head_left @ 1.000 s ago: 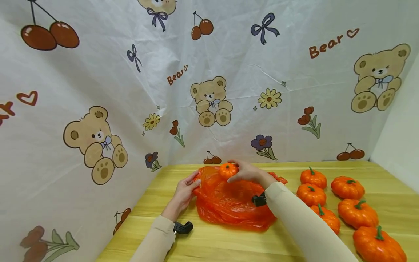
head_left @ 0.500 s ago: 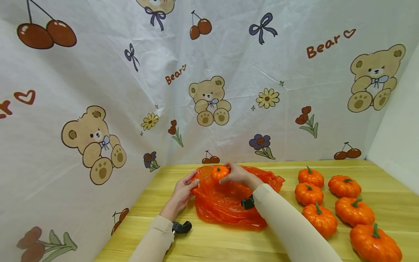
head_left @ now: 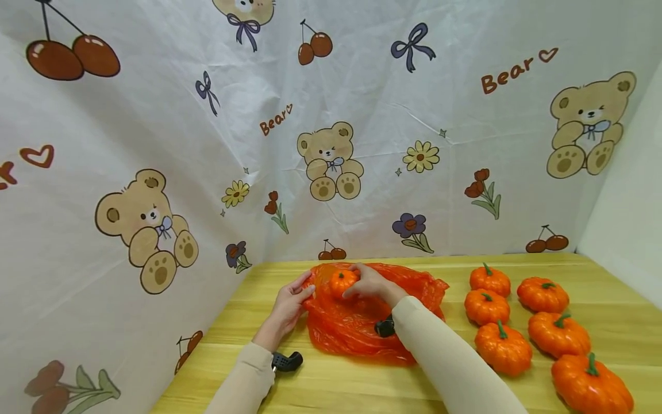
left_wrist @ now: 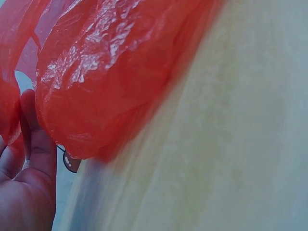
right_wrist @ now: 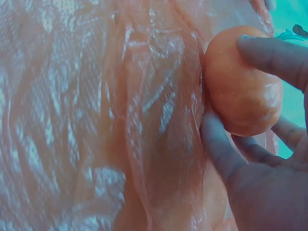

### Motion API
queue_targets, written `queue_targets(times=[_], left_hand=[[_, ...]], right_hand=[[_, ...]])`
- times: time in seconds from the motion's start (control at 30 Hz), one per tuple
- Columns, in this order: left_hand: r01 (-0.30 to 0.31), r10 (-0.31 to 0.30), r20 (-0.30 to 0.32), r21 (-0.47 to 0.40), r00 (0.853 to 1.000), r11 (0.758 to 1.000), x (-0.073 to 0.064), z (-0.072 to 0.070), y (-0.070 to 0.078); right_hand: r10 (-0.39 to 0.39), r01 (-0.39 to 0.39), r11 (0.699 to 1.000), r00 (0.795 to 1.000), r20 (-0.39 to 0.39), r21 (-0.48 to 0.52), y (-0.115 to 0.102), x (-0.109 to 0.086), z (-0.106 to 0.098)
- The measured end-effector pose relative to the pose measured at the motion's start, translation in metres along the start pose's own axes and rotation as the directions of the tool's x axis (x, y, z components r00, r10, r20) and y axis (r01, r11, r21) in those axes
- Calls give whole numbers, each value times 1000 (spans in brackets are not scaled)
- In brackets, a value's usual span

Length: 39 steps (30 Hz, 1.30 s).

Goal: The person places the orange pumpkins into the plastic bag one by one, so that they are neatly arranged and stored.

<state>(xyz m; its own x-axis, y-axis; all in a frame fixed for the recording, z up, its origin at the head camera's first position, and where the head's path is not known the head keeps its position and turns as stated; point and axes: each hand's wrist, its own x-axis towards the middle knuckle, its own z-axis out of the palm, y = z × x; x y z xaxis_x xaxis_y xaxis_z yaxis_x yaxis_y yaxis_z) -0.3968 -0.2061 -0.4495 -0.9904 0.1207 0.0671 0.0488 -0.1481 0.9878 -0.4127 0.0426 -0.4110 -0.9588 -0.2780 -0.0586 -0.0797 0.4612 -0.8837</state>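
A small orange pumpkin (head_left: 342, 283) with a green stem is held by my right hand (head_left: 372, 285), over the mouth of a thin red plastic bag (head_left: 357, 339). In the right wrist view the thumb and fingers curl round the pumpkin (right_wrist: 245, 86), whose side lies against the crinkled film (right_wrist: 159, 106). My left hand (head_left: 288, 302) pinches the bag's left edge between thumb and fingers. From the left wrist view, the left hand (left_wrist: 33, 178) is at the lower left, with the shiny red bag (left_wrist: 106, 82) draping beside its fingers.
Several orange pumpkins (head_left: 503, 348) with green stems stand in two rough rows on the right of the wooden table (head_left: 320, 391). Behind the table hangs a white cloth (head_left: 383, 218) printed with bears, and a pale wall (head_left: 620, 253) borders the right.
My right hand has carried the pumpkin left and lower, into the bag's opening. My left hand keeps its hold at the bag's edge. The view has shifted slightly.
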Motion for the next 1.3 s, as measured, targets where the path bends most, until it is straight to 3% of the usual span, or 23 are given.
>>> queue_targets(times=[0.27, 0.63, 1.13, 1.3], left_hand=[[8, -8, 12, -8, 1000, 1000, -1, -2, 0], [5, -5, 12, 11, 1000, 1000, 0, 0, 1], [18, -17, 23, -16, 1000, 1000, 1, 4, -3], [12, -12, 3, -17, 1000, 1000, 0, 0, -2]], right_hand=[[-5, 1, 998, 998, -68, -65, 6, 9, 10], [40, -60, 989, 988, -150, -133, 7, 16, 18], [65, -69, 994, 997, -46, -88, 2, 1, -1], [50, -51, 992, 999, -12, -117, -5, -4, -7]])
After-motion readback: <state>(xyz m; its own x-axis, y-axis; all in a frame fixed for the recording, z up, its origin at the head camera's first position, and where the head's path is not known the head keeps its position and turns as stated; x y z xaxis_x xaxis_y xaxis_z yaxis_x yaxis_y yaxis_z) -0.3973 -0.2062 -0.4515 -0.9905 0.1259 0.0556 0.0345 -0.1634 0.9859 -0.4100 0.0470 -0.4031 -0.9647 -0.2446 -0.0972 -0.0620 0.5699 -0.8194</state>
